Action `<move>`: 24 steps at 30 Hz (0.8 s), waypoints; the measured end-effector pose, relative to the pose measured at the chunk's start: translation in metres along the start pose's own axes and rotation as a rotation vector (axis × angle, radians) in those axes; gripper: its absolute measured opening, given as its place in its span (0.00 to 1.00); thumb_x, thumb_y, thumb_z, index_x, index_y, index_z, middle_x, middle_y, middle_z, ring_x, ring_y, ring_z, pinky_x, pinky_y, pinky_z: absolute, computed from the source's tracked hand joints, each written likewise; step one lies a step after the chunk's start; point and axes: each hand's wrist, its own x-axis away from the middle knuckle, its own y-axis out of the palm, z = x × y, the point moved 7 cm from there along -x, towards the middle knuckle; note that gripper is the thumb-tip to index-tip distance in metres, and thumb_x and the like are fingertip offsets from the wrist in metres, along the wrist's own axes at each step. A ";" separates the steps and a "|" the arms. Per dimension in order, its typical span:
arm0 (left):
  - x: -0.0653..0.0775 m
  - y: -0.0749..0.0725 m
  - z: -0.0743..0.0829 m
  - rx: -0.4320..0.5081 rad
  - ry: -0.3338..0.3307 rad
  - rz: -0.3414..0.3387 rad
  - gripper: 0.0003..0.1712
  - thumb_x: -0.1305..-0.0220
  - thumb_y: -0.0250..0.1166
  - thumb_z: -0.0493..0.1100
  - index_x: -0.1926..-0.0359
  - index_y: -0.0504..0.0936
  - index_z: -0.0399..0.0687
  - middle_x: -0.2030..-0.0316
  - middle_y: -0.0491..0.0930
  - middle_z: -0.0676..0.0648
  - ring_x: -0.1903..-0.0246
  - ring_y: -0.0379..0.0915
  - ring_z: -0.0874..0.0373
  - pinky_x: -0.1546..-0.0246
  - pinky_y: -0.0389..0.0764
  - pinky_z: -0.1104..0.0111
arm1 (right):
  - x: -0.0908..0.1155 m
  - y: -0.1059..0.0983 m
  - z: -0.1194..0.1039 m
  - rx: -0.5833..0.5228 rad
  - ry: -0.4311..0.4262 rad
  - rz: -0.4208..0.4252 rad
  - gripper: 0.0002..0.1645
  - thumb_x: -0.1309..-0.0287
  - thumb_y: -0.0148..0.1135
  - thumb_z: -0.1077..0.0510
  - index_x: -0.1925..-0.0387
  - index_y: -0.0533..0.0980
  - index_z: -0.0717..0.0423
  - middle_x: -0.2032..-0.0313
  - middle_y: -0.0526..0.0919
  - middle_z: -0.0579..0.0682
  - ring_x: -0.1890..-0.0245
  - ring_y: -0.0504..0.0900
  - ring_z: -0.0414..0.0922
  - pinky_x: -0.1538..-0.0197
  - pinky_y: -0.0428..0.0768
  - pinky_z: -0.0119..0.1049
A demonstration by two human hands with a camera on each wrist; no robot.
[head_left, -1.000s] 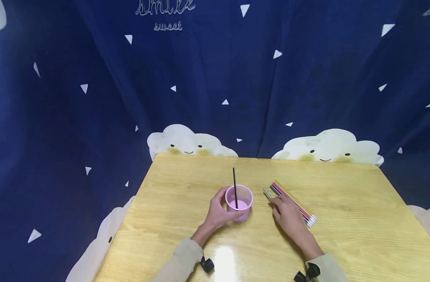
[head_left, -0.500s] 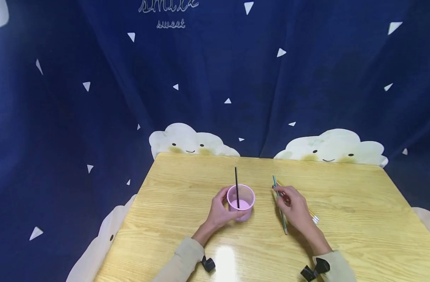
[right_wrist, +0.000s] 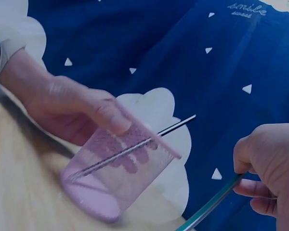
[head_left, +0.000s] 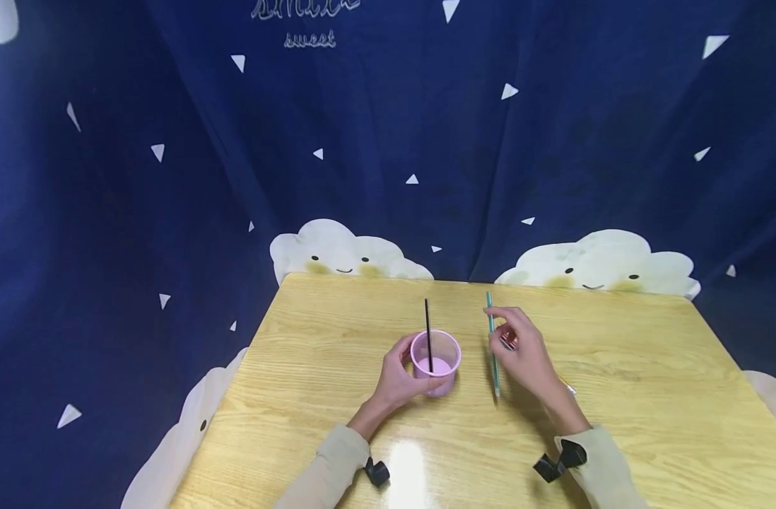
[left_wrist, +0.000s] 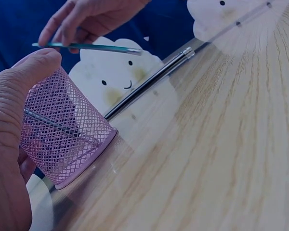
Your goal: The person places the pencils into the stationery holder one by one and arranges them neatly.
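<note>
Raised from the table, the teal pencil [head_left: 492, 346] has shifted toward 11 o'clock along with the right hand [head_left: 521, 346] since half a second ago, and its lower end now sits nearer the cup's level. The left hand [head_left: 397, 380] and the pink mesh cup [head_left: 442, 387] match the earlier frame, allowing for slight camera drift.

Taking the cup as the clock's centre in the head view, the left hand comes in from 8 o'clock, thumb and fingers wrapped around the cup's side. The right hand, at 3 o'clock, pinches the teal pencil narrowly between thumb and fingers. That pencil is near the cup but apart from it, its ends pointing roughly to 12 and 6.

The wooden table [head_left: 649, 382] has its far edge at 12 o'clock, well beyond the cup; its left edge at 9 and right edge at 3 are also well away, with broad stretches of wood between. Toward 6, the wood runs out of view.

Counted: two hands, one cup, one black pencil [head_left: 428, 318] leaning inside it, one teal pencil held. Loose pencils [left_wrist: 151, 82] lie on the table at 3 o'clock; the right hand mostly hides them in the head view, so their number cannot be told.
</note>
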 end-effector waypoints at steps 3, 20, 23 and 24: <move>-0.001 0.000 0.000 -0.009 -0.005 -0.005 0.50 0.60 0.87 0.37 0.33 0.76 0.41 0.41 0.79 0.31 0.42 0.79 0.44 0.35 0.80 0.50 | -0.011 -0.003 -0.007 -0.011 -0.021 0.012 0.31 0.49 0.62 0.77 0.42 0.80 0.62 0.55 0.83 0.55 0.71 0.78 0.40 0.71 0.77 0.29; -0.002 0.000 0.001 0.002 0.018 0.014 0.49 0.62 0.87 0.34 0.34 0.77 0.41 0.42 0.80 0.33 0.43 0.79 0.41 0.36 0.80 0.46 | -0.059 -0.019 -0.086 -0.171 -0.098 0.174 0.28 0.51 0.62 0.85 0.46 0.79 0.73 0.54 0.83 0.67 0.69 0.82 0.51 0.66 0.77 0.37; -0.001 0.000 0.002 0.003 0.022 0.002 0.49 0.61 0.87 0.36 0.34 0.77 0.43 0.42 0.80 0.32 0.43 0.79 0.43 0.36 0.80 0.47 | -0.062 -0.017 -0.089 -0.220 -0.103 0.192 0.25 0.49 0.62 0.85 0.47 0.79 0.74 0.56 0.84 0.63 0.67 0.82 0.50 0.65 0.76 0.37; -0.001 0.000 0.002 0.002 0.021 -0.002 0.49 0.61 0.87 0.37 0.34 0.77 0.43 0.42 0.80 0.32 0.43 0.79 0.43 0.36 0.80 0.46 | -0.063 -0.016 -0.090 -0.234 -0.107 0.196 0.24 0.48 0.62 0.85 0.48 0.79 0.75 0.57 0.84 0.61 0.67 0.82 0.50 0.65 0.76 0.37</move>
